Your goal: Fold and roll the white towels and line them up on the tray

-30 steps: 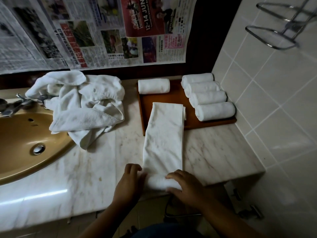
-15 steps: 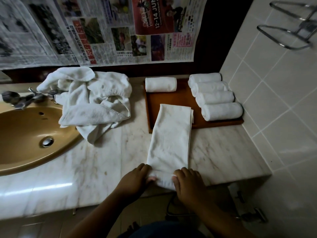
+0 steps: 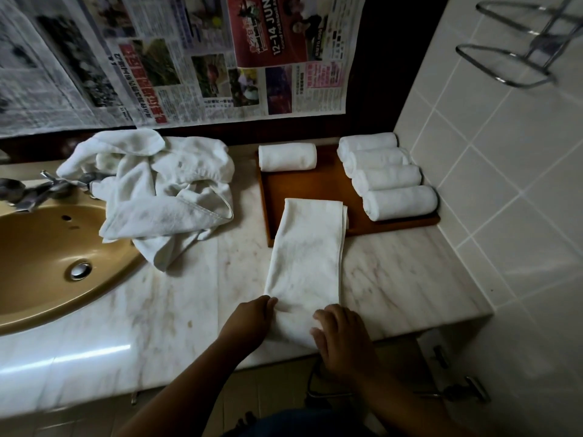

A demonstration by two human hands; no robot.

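The folded towel (image 3: 307, 266) lies as a long strip on the counter (image 3: 176, 310), its near end at the counter's front edge and its far end lapped over the near rim of the tray (image 3: 315, 187). My right hand (image 3: 342, 335) has its fingers curled over the near end. My left hand (image 3: 249, 320) is curled against the strip's left edge (whether it pinches cloth I cannot tell).

I judge the roll could go crooked. The far end sits up on the tray rim, and the layers on the right side are already fanned apart, so uneven pressure would make a cone. The start could also slip off the counter's front edge.

Counted: one strip, one tray, and five rolled towels (image 3: 386, 179), four in a row on the right and one alone (image 3: 287, 157) at the far left corner. The loose heap (image 3: 164, 190) by the sink (image 3: 41, 257) I cannot count.
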